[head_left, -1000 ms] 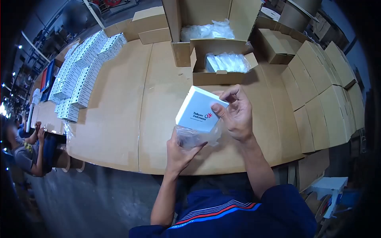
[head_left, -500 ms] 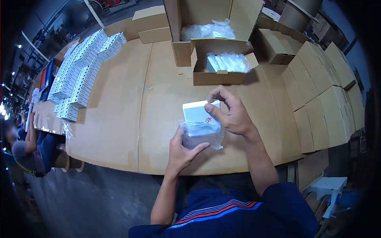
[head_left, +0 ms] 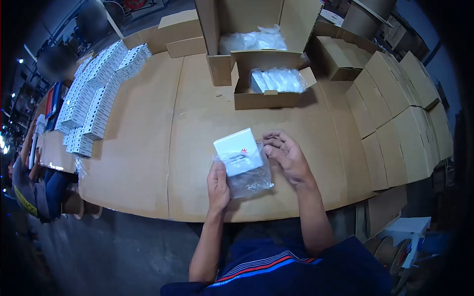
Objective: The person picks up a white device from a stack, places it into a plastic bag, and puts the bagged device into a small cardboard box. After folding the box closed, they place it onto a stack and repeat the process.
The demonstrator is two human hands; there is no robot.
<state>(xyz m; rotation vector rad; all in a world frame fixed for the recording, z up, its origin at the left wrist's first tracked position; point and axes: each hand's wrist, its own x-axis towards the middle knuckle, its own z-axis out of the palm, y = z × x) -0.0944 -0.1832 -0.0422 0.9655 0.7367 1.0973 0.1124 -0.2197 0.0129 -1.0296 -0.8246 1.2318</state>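
Observation:
A small white box [head_left: 232, 145] with a red logo is partly inside a clear plastic bag [head_left: 251, 183], its upper end sticking out of the bag's mouth. My left hand [head_left: 218, 188] is closed on the box's lower left side through the bag, thumb in front. At the right edge of the bag, my right hand [head_left: 290, 160] pinches the film between thumb and index finger, its other fingers curled loosely. The box leans to the left over the table, in front of an open cardboard carton [head_left: 266, 101] that contains several plastic-wrapped packs [head_left: 279, 80].
Stacks of small white boxes [head_left: 101, 93] stand at the left of the cardboard-covered table [head_left: 143, 148]. A larger open carton [head_left: 212, 69] holds plastic bags [head_left: 254, 40] at the back. Brown cartons [head_left: 395, 128] are piled on the right. Another person [head_left: 32, 182] sits at far left.
The white box has tilted left and moved slightly left. My right hand has left the box's top edge and moved down to the bag's right edge. The view has shifted slightly.

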